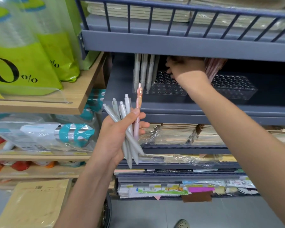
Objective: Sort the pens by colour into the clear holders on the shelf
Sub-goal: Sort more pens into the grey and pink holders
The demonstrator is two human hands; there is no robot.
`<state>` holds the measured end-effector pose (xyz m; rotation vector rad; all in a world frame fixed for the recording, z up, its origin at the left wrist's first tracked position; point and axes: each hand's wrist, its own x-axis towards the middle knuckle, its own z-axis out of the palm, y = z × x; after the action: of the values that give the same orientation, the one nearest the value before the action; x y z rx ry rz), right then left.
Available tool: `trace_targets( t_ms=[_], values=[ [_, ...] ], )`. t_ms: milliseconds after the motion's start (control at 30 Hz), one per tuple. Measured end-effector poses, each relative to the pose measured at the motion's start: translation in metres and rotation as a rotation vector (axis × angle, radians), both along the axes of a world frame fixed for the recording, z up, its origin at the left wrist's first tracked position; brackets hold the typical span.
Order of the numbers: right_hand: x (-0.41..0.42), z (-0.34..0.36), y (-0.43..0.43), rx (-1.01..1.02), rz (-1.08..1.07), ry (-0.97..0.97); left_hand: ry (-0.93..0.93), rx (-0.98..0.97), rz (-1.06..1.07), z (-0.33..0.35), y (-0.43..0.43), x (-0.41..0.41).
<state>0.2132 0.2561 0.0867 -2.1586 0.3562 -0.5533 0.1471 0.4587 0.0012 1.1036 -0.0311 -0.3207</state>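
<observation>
My left hand (120, 135) grips a bunch of several grey pens (122, 112) and one pink pen (138, 111), tips down, in front of the blue shelf. My right hand (186, 69) reaches deep into the shelf, over the gap between two clear holders; its fingers are in shadow under the shelf above. The left clear holder (168, 89) has several grey pens (145, 69) standing at its left end. The right clear holder (234, 88) has pink pens (212, 68) leaning at its left end, just beside my right wrist.
The blue metal shelf (187, 111) has a railed shelf (187, 45) of notebooks close above it, leaving a low gap. Stacked paper goods fill the shelves below. A wooden shelf (79, 96) with green bags stands to the left.
</observation>
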Motion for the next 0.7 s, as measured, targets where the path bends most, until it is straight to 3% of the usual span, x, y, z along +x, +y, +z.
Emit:
trace_targets(
  t_ms=[67, 300, 500, 700],
  values=[
    [-0.021, -0.004, 0.001, 0.133, 0.107, -0.061, 0.001, 0.004, -0.009, 0.002, -0.002, -0.002],
    [-0.062, -0.011, 0.003, 0.08, 0.544, 0.169, 0.0, 0.005, -0.065, 0.009, -0.02, -0.009],
    [-0.073, -0.019, -0.018, 0.22, 0.577, 0.173, -0.008, -0.031, -0.112, 0.009, -0.045, -0.014],
    [-0.087, -0.028, -0.065, 0.723, 0.498, -0.11, 0.045, -0.021, -0.07, 0.01, -0.072, -0.014]
  ],
)
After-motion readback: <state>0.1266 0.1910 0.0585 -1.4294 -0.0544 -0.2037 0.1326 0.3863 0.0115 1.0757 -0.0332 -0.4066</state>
